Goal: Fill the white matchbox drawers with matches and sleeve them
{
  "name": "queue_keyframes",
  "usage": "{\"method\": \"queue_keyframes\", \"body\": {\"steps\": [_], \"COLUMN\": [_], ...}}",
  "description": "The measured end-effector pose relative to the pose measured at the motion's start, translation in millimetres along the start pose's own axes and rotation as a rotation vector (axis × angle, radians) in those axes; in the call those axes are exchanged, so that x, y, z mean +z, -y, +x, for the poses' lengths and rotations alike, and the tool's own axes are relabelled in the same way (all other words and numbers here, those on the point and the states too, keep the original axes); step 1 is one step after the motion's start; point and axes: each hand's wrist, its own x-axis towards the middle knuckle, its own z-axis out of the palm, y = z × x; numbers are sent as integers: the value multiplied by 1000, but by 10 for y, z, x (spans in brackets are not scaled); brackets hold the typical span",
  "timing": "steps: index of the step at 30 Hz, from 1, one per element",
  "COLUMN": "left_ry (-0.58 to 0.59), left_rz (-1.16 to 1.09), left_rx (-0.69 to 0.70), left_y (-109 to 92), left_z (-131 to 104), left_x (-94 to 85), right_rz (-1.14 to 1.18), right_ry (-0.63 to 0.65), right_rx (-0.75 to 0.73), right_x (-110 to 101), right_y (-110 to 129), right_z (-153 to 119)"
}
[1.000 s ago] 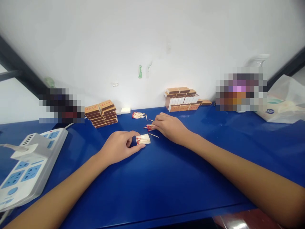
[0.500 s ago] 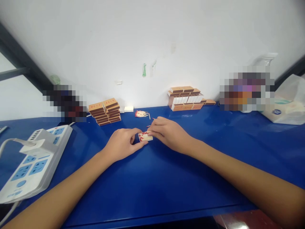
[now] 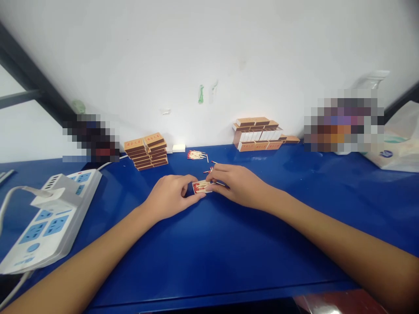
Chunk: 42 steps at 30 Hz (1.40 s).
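Note:
A small white matchbox tray (image 3: 202, 187) with red-tipped matches in it sits on the blue table between my hands. My left hand (image 3: 170, 196) grips its left end, thumb on the near side and index finger on the far side. Around the right end, the thumb and fingers of my right hand (image 3: 235, 184) are closed; the palm side is hidden. Several loose matches (image 3: 207, 170) lie just behind the right fingertips, partly covered by them. Farther back is a pile of loose matches (image 3: 196, 155).
Stacked matchboxes (image 3: 147, 152) stand back left, near a small white block (image 3: 178, 148). Another stack of matchboxes and white trays (image 3: 258, 135) is against the wall. A power strip (image 3: 55, 222) with a plugged-in adapter lies left. A tissue pack (image 3: 399, 144) is far right.
The matches in the tray now lie flatter and more of them show. My right fingers have shifted to the tray's right end, and more loose matches show behind them. The view has shifted slightly.

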Motion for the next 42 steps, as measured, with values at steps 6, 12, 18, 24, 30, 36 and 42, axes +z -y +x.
{"method": "queue_keyframes", "body": {"steps": [6, 12, 18, 24, 30, 36, 42], "left_ry": [16, 17, 3, -15, -1, 4, 23], "left_rz": [0, 1, 6, -1, -2, -11, -33], "left_rx": [-19, -12, 23, 46, 45, 45, 67], "left_y": [5, 6, -13, 2, 1, -1, -38], "left_z": [-6, -3, -10, -16, -19, -19, -23], "left_x": [-21, -18, -2, 9, 5, 5, -2], "right_rz": [-2, -38, -15, 21, 131, 200, 232], "right_ry": [85, 104, 91, 34, 26, 3, -70], "right_rx": [51, 51, 20, 15, 86, 197, 166], "right_x": [-63, -87, -40, 37, -8, 11, 97], "right_y": [-14, -5, 44, 54, 50, 135, 115], "right_z": [-26, 9, 19, -4, 8, 24, 21]}}
